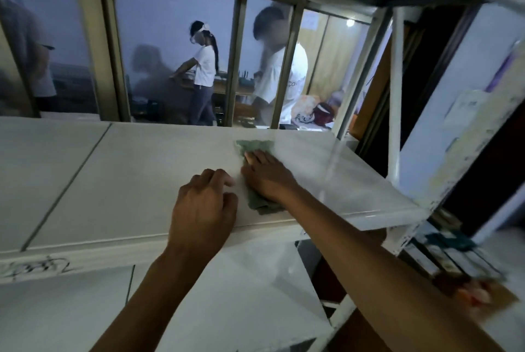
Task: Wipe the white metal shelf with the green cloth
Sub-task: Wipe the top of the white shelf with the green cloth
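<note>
Flat-fingered, the right hand (267, 177) presses the green cloth (255, 150) onto the white shelf (142, 158) at frame centre — the left hand (203, 207), fingers loosely curled and holding nothing, rests just beside it on the shelf.

Cloth (257, 172): on the shelf (127, 170), under the right hand (268, 178).
Left hand (201, 209): just left of the cloth, at the shelf's front edge.
Window (176, 39): behind the shelf, maybe touching it.
</note>
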